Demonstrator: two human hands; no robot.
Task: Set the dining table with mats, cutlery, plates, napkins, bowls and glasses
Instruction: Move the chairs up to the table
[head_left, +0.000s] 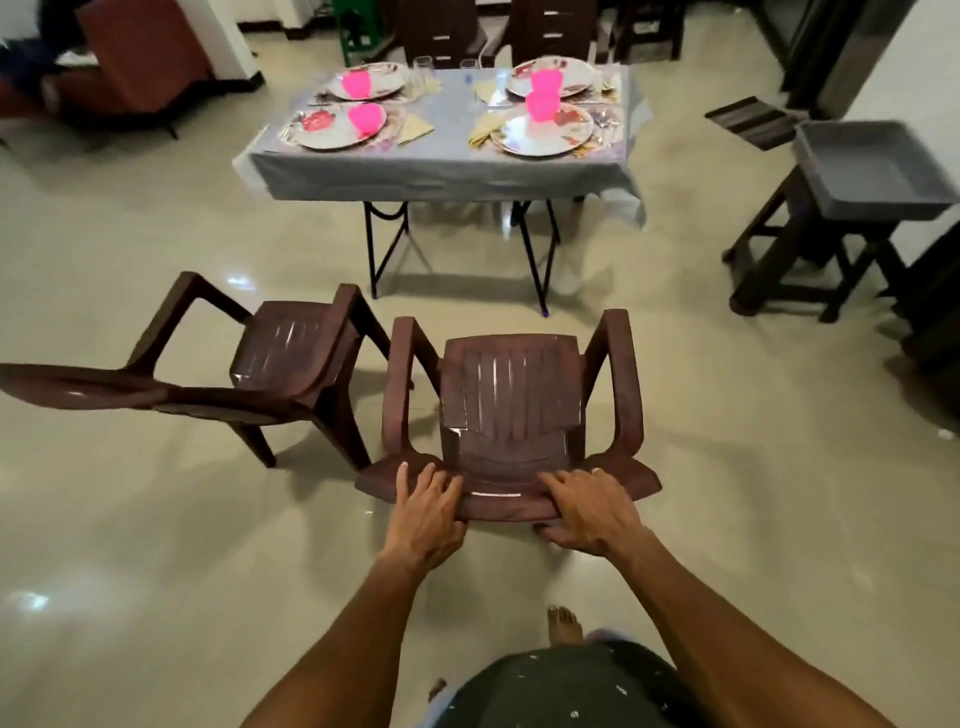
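A brown plastic armchair (511, 400) stands right in front of me, its back toward me. My left hand (428, 512) and my right hand (592, 512) both grip the top edge of its backrest, fingers over the front and thumbs behind. Farther off, the dining table (441, 174) under a grey cloth carries several floral plates (545, 130), each with a pink bowl (542, 106) on it. Yellow napkins (414, 129), cutlery and clear glasses (423, 67) lie beside the plates.
A second brown armchair (291, 353) stands to the left, angled away. On the right a grey tray (872, 174) rests on a dark wooden stool (795, 260). Two dark chairs (550, 31) stand behind the table. Glossy tiled floor surrounds everything; my bare foot (563, 623) shows below.
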